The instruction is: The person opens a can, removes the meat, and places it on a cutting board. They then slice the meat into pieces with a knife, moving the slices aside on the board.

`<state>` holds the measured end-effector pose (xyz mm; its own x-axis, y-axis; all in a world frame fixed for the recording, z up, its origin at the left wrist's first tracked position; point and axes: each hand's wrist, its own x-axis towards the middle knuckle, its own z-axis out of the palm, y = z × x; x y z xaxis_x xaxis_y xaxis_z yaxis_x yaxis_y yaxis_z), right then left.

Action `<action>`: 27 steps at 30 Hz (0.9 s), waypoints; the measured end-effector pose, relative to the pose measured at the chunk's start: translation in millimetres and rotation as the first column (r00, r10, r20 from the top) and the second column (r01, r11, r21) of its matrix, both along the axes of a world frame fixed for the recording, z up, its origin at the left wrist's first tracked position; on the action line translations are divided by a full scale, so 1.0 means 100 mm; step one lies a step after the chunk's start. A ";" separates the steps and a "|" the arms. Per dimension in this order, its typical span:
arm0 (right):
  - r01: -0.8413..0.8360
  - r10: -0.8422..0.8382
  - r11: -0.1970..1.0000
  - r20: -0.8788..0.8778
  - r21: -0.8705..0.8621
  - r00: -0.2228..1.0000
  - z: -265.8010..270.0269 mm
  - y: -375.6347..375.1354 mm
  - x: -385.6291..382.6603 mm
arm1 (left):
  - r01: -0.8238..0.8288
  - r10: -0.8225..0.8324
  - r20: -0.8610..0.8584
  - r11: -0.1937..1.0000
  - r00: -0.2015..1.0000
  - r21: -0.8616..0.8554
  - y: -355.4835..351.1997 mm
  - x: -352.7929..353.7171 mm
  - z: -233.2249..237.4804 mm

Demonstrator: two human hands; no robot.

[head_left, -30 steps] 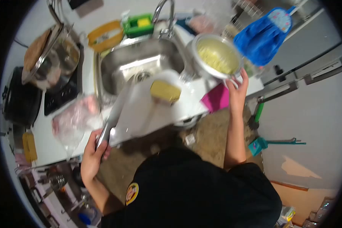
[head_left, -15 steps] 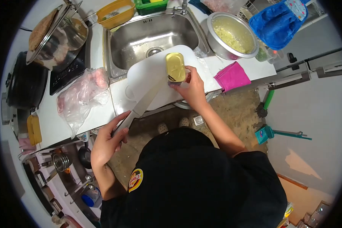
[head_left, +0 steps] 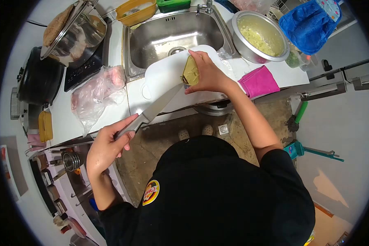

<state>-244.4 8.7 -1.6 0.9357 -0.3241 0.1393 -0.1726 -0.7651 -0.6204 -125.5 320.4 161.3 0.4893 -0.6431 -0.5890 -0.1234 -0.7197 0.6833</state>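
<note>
My left hand is wrapped round the grey handle of a large kitchen knife. The blade points up and right, its tip right at the near left corner of a gold-topped tin can. Fingers of my right hand close over the can from the right side, hiding part of its lid. A bit of the lid's near left corner looks dark and lifted. Beneath the can lies a white cutting board at the sink's front edge.
Behind the board is a steel sink. A pot of pale chopped food and a pink cloth stand to the right. Bagged raw meat, an induction cooker and a glass-lidded pot are on the left.
My right hand has shifted from the can's near right side to a grip over its top, and the can has turned. The knife tip has come to its corner. The view has shifted slightly.
</note>
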 end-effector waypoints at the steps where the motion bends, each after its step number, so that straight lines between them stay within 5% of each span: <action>1: 0.014 -0.014 1.000 0.009 0.017 1.000 -0.02 0.01 0.00 | 0.012 -0.012 0.012 1.000 1.000 0.006 -0.02 0.01 0.01; 11: 0.090 -0.093 0.995 0.050 0.050 0.994 -0.05 0.10 0.02 | 0.052 -0.053 0.008 0.997 0.999 0.058 -0.17 0.19 0.02; 18: 0.134 -0.133 0.990 -0.026 0.035 0.991 -0.01 0.15 0.04 | 0.171 -0.198 0.192 0.974 0.961 0.149 -0.40 0.08 0.33; 27: 0.143 -0.144 0.987 0.005 0.077 0.990 -0.03 0.16 0.02 | 0.129 -0.131 0.018 0.990 0.991 0.056 -0.25 0.40 0.00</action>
